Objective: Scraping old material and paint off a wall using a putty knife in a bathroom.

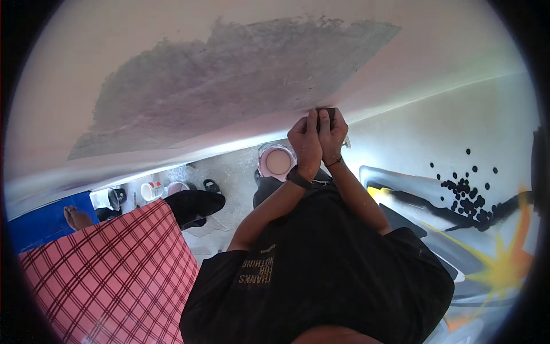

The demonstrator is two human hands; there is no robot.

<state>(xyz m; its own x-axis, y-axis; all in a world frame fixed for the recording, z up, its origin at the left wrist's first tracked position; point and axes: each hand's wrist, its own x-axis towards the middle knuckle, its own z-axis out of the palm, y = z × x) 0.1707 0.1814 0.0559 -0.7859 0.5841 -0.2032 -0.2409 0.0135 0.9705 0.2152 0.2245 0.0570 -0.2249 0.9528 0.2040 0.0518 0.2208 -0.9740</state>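
My left hand [305,143] and my right hand [333,135] are side by side at the wall [355,97], near the right end of a wide grey patch [217,80]. Between them, both hands' fingers close round a small dark block [326,117], pressed to or very near the wall surface. Its exact kind is partly hidden by the fingers. A dark band circles my left wrist, and a thin cord is on the right one. Below my hands, a pinkish bucket [262,163] with pale contents stands on the floor.
A pink-and-red plaid surface [114,269] fills the lower left, beside a blue panel [40,221] with someone's bare hand or foot [78,218]. On the floor [235,166] are a white tub [151,191] and a dark slipper [212,186]. A painted wall [492,258] rises at right.
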